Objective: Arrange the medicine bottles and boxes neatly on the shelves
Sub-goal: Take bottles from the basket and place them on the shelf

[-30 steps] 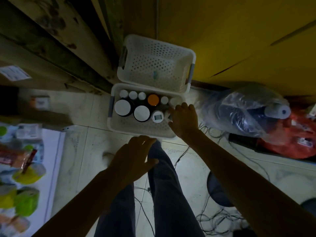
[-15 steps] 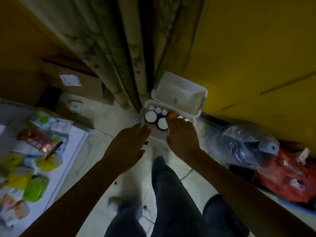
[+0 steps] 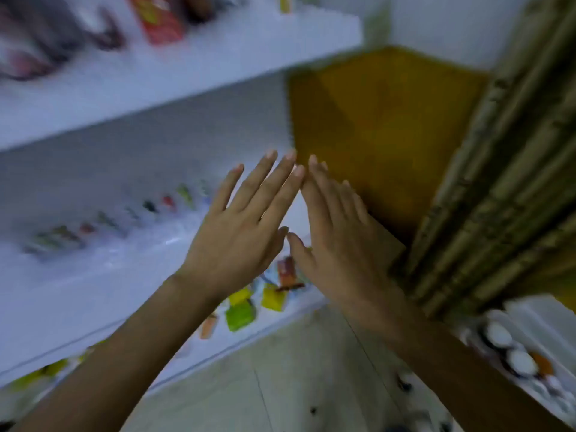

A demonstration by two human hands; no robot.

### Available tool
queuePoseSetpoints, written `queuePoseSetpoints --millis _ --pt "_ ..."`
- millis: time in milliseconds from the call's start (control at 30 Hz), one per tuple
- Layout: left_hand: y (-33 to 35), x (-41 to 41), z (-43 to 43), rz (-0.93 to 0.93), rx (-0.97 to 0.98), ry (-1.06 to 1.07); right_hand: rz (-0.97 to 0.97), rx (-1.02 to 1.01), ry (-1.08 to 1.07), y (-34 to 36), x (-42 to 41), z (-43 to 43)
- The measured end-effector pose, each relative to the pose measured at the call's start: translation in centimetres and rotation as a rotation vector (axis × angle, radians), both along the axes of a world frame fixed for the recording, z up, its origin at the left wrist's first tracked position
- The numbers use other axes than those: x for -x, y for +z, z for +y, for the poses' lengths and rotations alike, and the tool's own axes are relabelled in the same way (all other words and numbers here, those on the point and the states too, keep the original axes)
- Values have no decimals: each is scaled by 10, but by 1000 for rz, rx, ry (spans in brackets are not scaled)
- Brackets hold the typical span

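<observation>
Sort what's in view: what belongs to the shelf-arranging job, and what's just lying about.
Belongs to the job:
- white-capped bottles
- green box and yellow box on the lower shelf
- upper shelf
- left hand and right hand, both empty

Just lying about:
- curtain
- yellow panel
- tiled floor

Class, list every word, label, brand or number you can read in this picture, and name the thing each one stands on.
No text can be read here: the whole picture is motion-blurred.
Red box on the upper shelf: yellowish print, blurred.
Coloured packets on the lower shelf: print blurred.
Bottles at the lower right: only caps show, no labels.
</observation>
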State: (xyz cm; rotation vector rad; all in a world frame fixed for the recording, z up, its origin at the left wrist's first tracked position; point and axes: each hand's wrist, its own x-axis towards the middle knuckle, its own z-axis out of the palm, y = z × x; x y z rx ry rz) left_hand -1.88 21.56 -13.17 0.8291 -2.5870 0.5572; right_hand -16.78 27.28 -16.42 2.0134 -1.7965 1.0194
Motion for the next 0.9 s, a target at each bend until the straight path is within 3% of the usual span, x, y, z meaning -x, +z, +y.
queuePoseSetpoints --millis 233,367,567,633,733,900 --pt "128 -144 -17 112 248 249 -18 268 286 125 -123 -68" --pt "183 -196 -41 179 324 362 -1 313 420 198 -162 -116" --pt "246 -259 -94 250 259 478 68 -83 571 302 -205 -209" --pt "260 -273 -106 275 130 544 78 -200 601 327 -224 -246" --pt "278 -298 -126 247 -63 645 174 -262 585 352 -256 -297" --pt "295 -336 -168 212 -149 588 370 -290 499 359 -315 -360"
